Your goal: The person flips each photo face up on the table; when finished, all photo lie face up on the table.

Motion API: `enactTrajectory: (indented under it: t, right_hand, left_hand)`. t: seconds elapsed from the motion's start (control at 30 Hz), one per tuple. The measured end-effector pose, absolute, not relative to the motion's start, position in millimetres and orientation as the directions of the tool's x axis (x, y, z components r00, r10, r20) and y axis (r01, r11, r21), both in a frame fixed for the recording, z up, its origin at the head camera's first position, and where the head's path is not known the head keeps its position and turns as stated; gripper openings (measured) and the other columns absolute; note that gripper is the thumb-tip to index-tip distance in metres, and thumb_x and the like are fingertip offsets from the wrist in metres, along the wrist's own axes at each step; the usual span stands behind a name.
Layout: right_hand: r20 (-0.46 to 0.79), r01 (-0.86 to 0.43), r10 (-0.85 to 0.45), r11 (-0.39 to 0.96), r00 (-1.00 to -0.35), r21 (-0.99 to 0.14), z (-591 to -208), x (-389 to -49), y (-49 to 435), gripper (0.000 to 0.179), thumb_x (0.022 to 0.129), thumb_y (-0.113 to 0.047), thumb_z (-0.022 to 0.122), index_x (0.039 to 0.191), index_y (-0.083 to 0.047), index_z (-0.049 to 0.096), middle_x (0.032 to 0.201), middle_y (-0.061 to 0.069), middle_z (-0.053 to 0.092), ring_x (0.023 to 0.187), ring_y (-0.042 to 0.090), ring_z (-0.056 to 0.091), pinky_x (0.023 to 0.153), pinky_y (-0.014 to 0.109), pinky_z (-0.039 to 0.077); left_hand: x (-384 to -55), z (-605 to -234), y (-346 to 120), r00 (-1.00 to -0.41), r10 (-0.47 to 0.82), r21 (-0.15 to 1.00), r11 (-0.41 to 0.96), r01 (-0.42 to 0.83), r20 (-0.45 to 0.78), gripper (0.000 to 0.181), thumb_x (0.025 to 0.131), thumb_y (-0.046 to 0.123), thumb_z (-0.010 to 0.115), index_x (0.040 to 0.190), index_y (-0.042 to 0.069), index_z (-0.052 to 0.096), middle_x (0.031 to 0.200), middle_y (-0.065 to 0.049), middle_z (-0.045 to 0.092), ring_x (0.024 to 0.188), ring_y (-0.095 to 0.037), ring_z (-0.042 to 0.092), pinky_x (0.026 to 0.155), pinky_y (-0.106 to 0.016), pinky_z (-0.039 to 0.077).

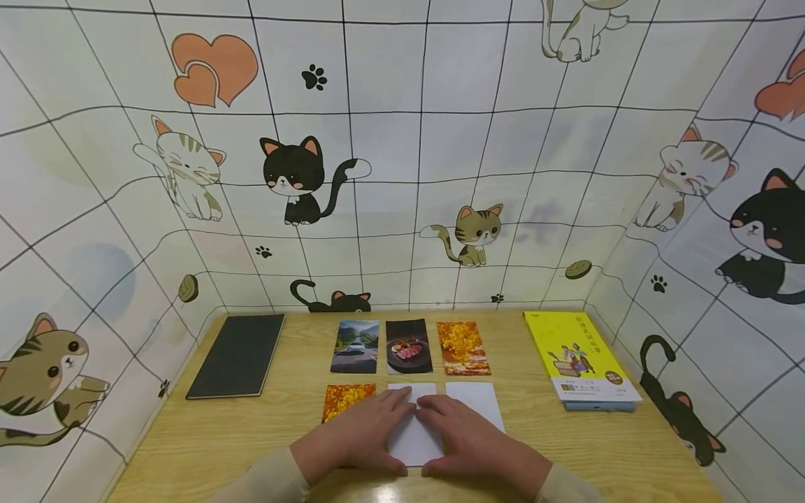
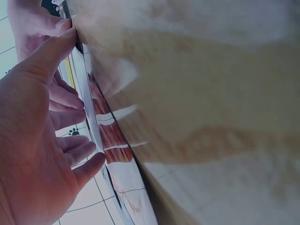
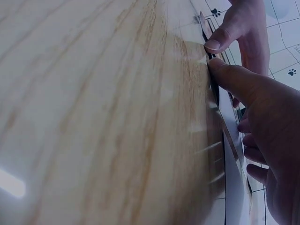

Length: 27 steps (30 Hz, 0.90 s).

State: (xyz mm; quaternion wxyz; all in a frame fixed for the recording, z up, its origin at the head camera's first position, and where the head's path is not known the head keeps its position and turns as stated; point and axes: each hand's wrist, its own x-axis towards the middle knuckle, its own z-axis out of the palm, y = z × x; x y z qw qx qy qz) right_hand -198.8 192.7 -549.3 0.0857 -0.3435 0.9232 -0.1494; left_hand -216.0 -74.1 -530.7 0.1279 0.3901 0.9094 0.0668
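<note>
Both hands lie over a blank white card (image 1: 415, 441) in the middle of the near row. My left hand (image 1: 371, 432) touches its left side, and my right hand (image 1: 467, 434) touches the right. The thumbs point inward at its near edge; the other fingers reach over its far part. In the left wrist view, the left hand (image 2: 37, 126) has loosely bent fingers at the card edge; the right wrist view has the right hand (image 3: 279, 131) similarly placed. An orange-leaf picture card (image 1: 346, 399) lies partly behind the left hand, another white card (image 1: 481, 402) beside the right.
Beyond the hands lie a car picture card (image 1: 355, 347), a food picture card (image 1: 409, 347) and an autumn-leaf card (image 1: 463, 347). A black book (image 1: 237, 356) lies at the left. At the right, a yellow book (image 1: 575, 353) rests on a blue one (image 1: 600, 406). Cat-printed walls surround the wooden table.
</note>
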Motion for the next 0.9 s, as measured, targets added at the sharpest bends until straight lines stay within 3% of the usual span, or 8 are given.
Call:
enactTrajectory:
  t: [0.5, 0.77, 0.9]
  right_hand:
    - [-0.056, -0.626, -0.674, 0.712, -0.737, -0.318, -552.4, -199.8, 191.9, 0.093, 0.092, -0.088, 0.063, 0.162, -0.026, 0.054, 0.172, 0.001, 0.044, 0.156, 0.027, 0.045, 0.125, 0.056, 0.04]
    - [-0.051, -0.631, -0.676, 0.709, -0.735, -0.315, -552.4, -198.8, 191.8, 0.093, 0.092, -0.089, 0.062, 0.161, -0.027, 0.055, 0.171, 0.002, 0.045, 0.154, 0.029, 0.047, 0.124, 0.057, 0.042]
    - [-0.056, -0.627, -0.671, 0.716, -0.739, -0.307, -552.3, -199.5, 192.1, 0.095, 0.091, -0.091, 0.06, 0.161, -0.028, 0.054, 0.171, 0.001, 0.044, 0.154, 0.029, 0.047, 0.123, 0.058, 0.042]
  left_hand:
    - [-217.9, -529.2, -72.6, -0.669, 0.717, 0.144, 0.696, 0.704, -0.197, 0.104, 0.087, 0.087, 0.071, 0.165, 0.022, 0.052, 0.176, -0.006, 0.04, 0.159, -0.029, 0.043, 0.123, -0.049, 0.045]
    - [-217.5, -533.5, -73.7, -0.652, 0.735, 0.155, 0.677, 0.719, -0.188, 0.111, 0.084, 0.091, 0.069, 0.169, 0.023, 0.046, 0.181, -0.008, 0.029, 0.162, -0.031, 0.038, 0.124, -0.051, 0.043]
    - [-217.9, -533.5, -72.9, -0.654, 0.733, 0.149, 0.679, 0.719, -0.187, 0.109, 0.086, 0.089, 0.069, 0.169, 0.022, 0.046, 0.179, -0.007, 0.033, 0.161, -0.03, 0.039, 0.125, -0.051, 0.042]
